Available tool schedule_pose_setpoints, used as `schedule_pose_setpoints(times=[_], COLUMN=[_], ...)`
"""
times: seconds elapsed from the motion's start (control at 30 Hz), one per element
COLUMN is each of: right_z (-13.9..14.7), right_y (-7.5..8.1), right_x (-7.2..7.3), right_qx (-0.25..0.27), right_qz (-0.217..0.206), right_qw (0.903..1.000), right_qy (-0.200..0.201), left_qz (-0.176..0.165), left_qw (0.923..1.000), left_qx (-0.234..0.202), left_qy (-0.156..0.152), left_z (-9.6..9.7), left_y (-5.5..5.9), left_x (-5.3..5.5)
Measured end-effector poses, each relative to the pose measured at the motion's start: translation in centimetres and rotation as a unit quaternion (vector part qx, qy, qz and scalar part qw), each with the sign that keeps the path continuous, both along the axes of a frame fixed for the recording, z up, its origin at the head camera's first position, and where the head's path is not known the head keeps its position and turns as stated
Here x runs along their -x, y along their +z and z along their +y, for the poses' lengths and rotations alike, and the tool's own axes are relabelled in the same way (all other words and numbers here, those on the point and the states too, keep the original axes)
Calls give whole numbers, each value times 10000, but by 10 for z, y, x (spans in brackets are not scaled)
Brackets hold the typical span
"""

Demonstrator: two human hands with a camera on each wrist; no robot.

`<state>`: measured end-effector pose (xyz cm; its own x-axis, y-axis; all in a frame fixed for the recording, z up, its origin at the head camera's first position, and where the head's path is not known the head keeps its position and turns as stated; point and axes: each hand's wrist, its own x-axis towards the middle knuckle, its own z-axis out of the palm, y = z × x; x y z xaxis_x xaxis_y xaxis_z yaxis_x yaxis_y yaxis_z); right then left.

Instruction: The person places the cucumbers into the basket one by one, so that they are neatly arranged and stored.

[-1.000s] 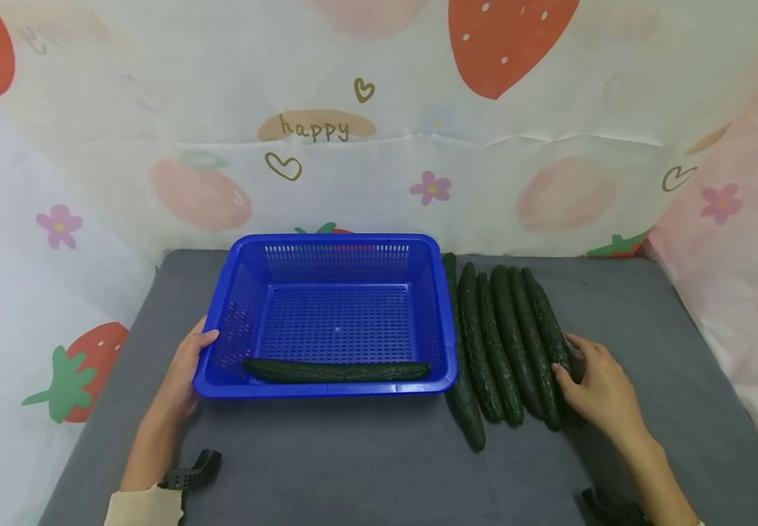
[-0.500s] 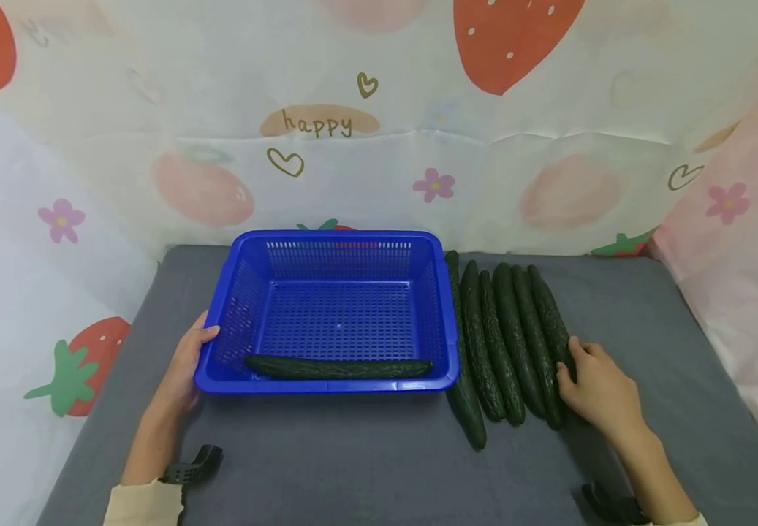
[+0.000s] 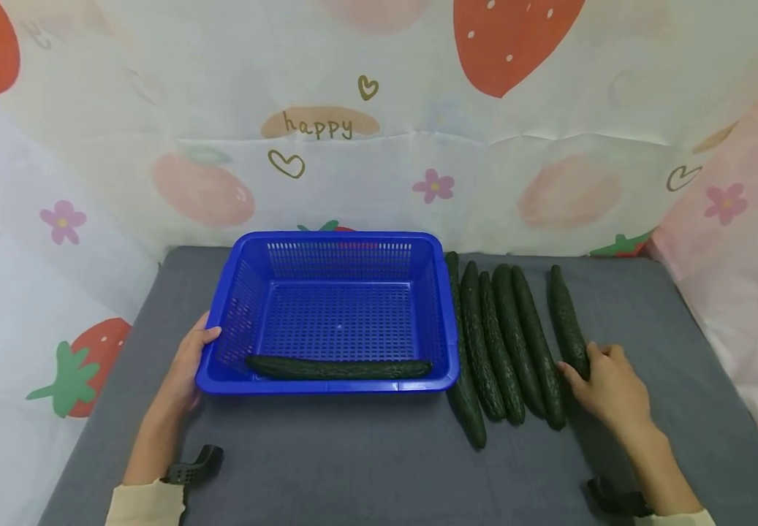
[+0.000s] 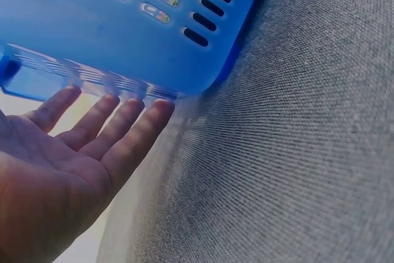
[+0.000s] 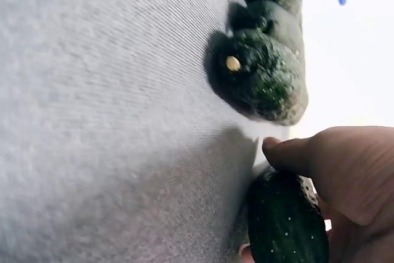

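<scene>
A blue plastic basket (image 3: 339, 307) with slotted walls stands left of centre on the grey cloth. One cucumber (image 3: 339, 367) lies crosswise inside, along its near wall. My left hand (image 3: 188, 361) holds the basket's left side, thumb over the rim; in the left wrist view its fingers (image 4: 138, 133) reach against the outer wall. My right hand (image 3: 615, 387) grips the near end of a separate cucumber (image 3: 566, 314), which lies apart from the others. That gripped cucumber (image 5: 286, 220) shows its near end between thumb and fingers in the right wrist view.
Several more cucumbers (image 3: 510, 343) lie side by side between the basket and my right hand, the leftmost partly under the basket's rim. Grey cloth (image 3: 365, 460) covers the table. A printed strawberry curtain (image 3: 379, 183) rises behind it and at both sides.
My right hand has taken hold of the rightmost cucumber and drawn it to the right, opening a gap beside the row. My left hand and the basket stay in place.
</scene>
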<state>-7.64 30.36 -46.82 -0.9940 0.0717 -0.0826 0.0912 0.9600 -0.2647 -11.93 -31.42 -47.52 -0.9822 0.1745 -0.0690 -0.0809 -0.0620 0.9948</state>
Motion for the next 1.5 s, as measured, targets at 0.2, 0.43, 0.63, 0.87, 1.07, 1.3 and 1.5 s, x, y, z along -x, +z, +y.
schedule_pose_setpoints(times=[0.2,0.43,0.63,0.87,1.07,1.3,1.5], right_z=[3,8,10,16,21,18,9], right_y=[0,3,8,20,18,17,24], right_x=[2,10,17,22,19,22,24], right_qx=[64,118,128,-35,39,192,441], right_qz=[-93,49,140,-393,-543,-593,-221], right_qw=[9998,9997,9996,9986,9976,9968,9980], right_qy=[-165,-216,-226,-360,-422,-492,-399], left_qz=[-14,91,101,4,49,93,77], left_qw=[10000,10000,9998,9998,9996,9995,9997], left_qx=[14,-2,-156,-166,-275,-307,-249], left_qy=[22,-14,-3,60,37,10,-26], left_z=[2,0,-1,4,5,2,1], left_y=[-1,-2,-5,-7,-8,-5,-2], left_x=[-1,-2,-4,-3,-2,-2,-1])
